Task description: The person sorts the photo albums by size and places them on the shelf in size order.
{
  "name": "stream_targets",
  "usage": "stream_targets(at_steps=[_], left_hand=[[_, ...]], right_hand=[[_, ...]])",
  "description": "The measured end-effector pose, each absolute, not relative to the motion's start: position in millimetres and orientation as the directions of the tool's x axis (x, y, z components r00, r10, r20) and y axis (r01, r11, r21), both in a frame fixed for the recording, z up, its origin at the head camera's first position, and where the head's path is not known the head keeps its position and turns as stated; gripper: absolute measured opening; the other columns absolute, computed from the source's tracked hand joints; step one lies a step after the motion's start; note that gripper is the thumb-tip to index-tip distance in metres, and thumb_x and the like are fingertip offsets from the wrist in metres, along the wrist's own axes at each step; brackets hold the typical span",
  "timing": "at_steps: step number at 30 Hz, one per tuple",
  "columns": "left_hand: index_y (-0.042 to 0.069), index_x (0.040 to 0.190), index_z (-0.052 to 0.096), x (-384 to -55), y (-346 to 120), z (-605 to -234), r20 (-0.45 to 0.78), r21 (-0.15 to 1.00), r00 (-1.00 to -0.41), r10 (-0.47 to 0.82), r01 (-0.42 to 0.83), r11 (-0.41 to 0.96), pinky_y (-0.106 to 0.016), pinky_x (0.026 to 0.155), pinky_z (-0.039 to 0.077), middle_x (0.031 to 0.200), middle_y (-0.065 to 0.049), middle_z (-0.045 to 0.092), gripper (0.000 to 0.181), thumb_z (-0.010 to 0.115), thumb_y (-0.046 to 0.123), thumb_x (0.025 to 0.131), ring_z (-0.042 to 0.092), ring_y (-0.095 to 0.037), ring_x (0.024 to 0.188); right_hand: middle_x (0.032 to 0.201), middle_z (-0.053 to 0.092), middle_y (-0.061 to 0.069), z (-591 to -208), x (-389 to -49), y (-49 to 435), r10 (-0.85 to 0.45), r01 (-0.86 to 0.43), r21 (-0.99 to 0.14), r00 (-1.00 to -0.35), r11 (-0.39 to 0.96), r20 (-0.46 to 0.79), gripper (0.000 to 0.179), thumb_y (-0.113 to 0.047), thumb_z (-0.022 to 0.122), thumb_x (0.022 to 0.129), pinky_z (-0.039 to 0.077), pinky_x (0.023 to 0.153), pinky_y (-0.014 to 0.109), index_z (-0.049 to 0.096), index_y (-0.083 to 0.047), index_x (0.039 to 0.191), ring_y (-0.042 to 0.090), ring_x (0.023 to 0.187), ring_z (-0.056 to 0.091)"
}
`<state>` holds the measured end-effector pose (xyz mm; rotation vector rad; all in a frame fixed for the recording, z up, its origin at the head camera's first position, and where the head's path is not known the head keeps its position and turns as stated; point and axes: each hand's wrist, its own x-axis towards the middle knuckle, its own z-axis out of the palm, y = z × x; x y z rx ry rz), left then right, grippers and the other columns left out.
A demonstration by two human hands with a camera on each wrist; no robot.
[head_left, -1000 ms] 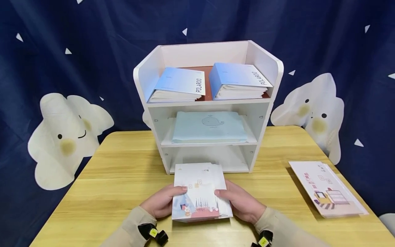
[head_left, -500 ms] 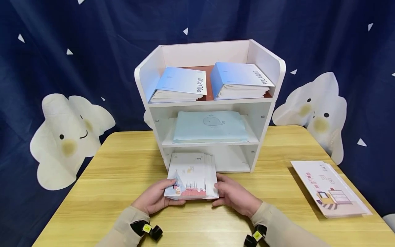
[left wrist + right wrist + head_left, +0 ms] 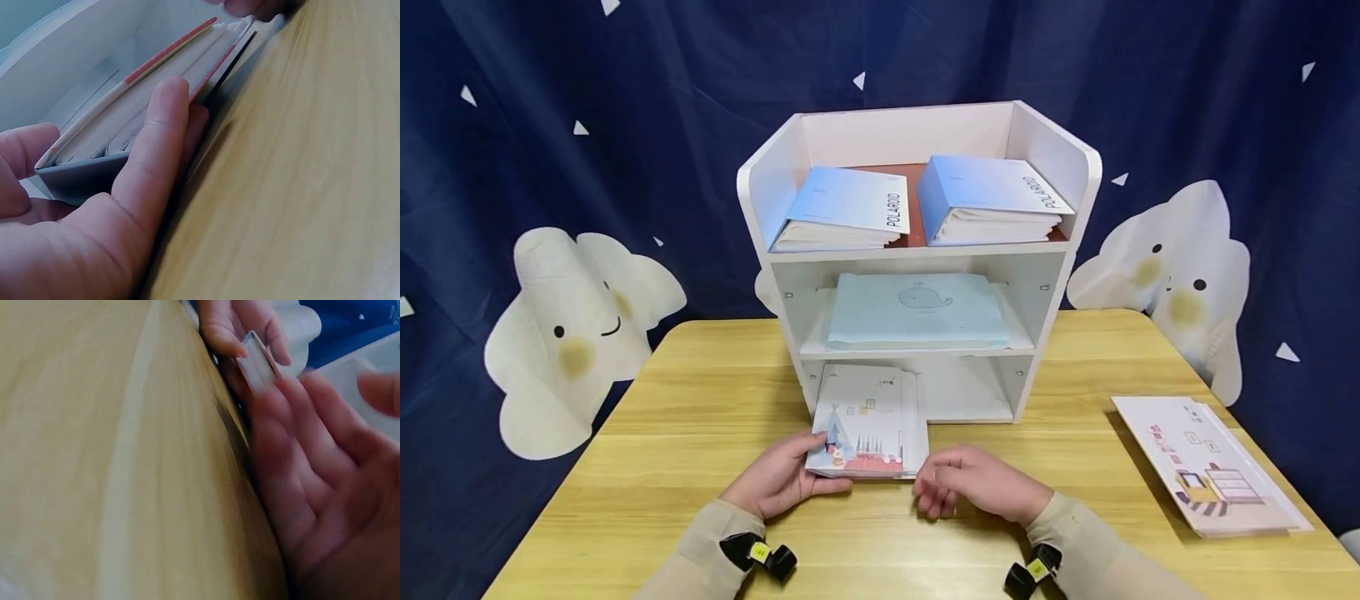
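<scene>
A white photo album (image 3: pixel 874 408) with a tent and fence drawing lies tilted at the left of the bottom shelf, its front end sticking out over the table. My left hand (image 3: pixel 781 477) grips its near left corner, thumb on the cover. In the left wrist view, fingers of that hand run along the pages' edge between the album's (image 3: pixel 169 72) two covers. Just off the near right corner, my right hand (image 3: pixel 981 483) is apart from the cover with loosely bent fingers and holds nothing. The right wrist view shows its palm (image 3: pixel 356 506) turned towards the album's end.
The white three-level shelf (image 3: pixel 1041 333) stands on the wooden table (image 3: pixel 700 392). Two blue POLAROID albums (image 3: pixel 850 196) lie on its top level, and a pale blue whale album (image 3: pixel 917 312) fills the middle. Another illustrated album (image 3: pixel 1206 462) lies at the table's right.
The album has moved forward and left from in front of the shelf into the bottom level's left side. My right hand has let go of it; the left hand still holds its corner.
</scene>
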<state>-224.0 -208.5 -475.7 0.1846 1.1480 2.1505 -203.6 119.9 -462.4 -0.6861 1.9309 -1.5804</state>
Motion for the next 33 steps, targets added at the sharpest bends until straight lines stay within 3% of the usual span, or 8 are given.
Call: stream_targets(at_steps=[2,4,12,17,24,33], left_hand=[[-0.003,0.158,0.006,-224,-208,-476,-0.184,0.781,-0.757,0.627,-0.500,-0.375,-0.057,0.105,0.044,0.150,-0.030,0.040,0.058,0.032,0.021,0.113,0.050,-0.042,0.131],[-0.003,0.158,0.007,-224,-208,-477,-0.186,0.781,-0.758,0.625,-0.500,-0.374,-0.057,0.105,0.044,0.150,-0.030,0.040,0.058,0.033,0.022,0.113,0.051,-0.042,0.131],[-0.003,0.157,0.007,-225,-209,-477,-0.191,0.797,-0.736,0.649,-0.502,-0.335,-0.056,0.105,0.044,0.147,-0.032,0.043,0.059,0.035,0.025,0.113,0.050,-0.044,0.131],[-0.004,0.155,0.010,-224,-210,-476,-0.188,0.807,-0.718,0.670,-0.501,-0.311,-0.053,0.107,0.044,0.149,-0.035,0.039,0.059,0.036,0.027,0.112,0.052,-0.042,0.130],[-0.015,0.151,0.014,-225,-209,-477,-0.170,0.834,-0.716,0.677,-0.470,-0.288,-0.050,0.106,0.045,0.150,-0.038,0.035,0.060,0.034,0.026,0.113,0.056,-0.038,0.127],[-0.004,0.158,0.002,-226,-207,-478,-0.195,0.843,-0.741,0.643,-0.462,-0.277,-0.048,0.102,0.050,0.147,-0.036,0.040,0.061,0.030,0.027,0.113,0.061,-0.036,0.121]], right_hand=[[0.103,0.073,0.016,-463,-203,119,-0.744,-0.020,-0.988,-0.661,0.154,-0.103,0.028,-0.019,0.049,0.106,0.059,0.072,0.034,0.071,-0.001,0.110,0.033,0.091,0.071],[0.110,0.072,0.016,-464,-203,117,-0.760,-0.003,-0.990,-0.642,0.139,-0.105,0.030,-0.020,0.049,0.107,0.059,0.074,0.033,0.070,0.000,0.117,0.034,0.098,0.070],[0.131,0.065,0.013,-466,-203,108,-0.719,-0.001,-0.993,-0.690,0.117,-0.084,0.035,-0.022,0.049,0.107,0.058,0.087,0.041,0.064,-0.006,0.134,0.032,0.118,0.063],[0.138,0.059,0.015,-468,-211,101,-0.693,0.053,-0.994,-0.714,0.091,-0.101,0.039,-0.022,0.051,0.105,0.059,0.085,0.044,0.060,-0.005,0.139,0.032,0.116,0.063],[0.140,0.055,0.018,-472,-224,91,-0.674,0.120,-0.991,-0.728,0.057,-0.127,0.043,-0.024,0.052,0.105,0.060,0.082,0.045,0.055,-0.001,0.141,0.033,0.111,0.065],[0.129,0.061,0.019,-475,-239,77,-0.648,0.125,-0.991,-0.750,0.053,-0.129,0.042,-0.025,0.054,0.105,0.061,0.078,0.045,0.055,-0.008,0.143,0.032,0.107,0.067]])
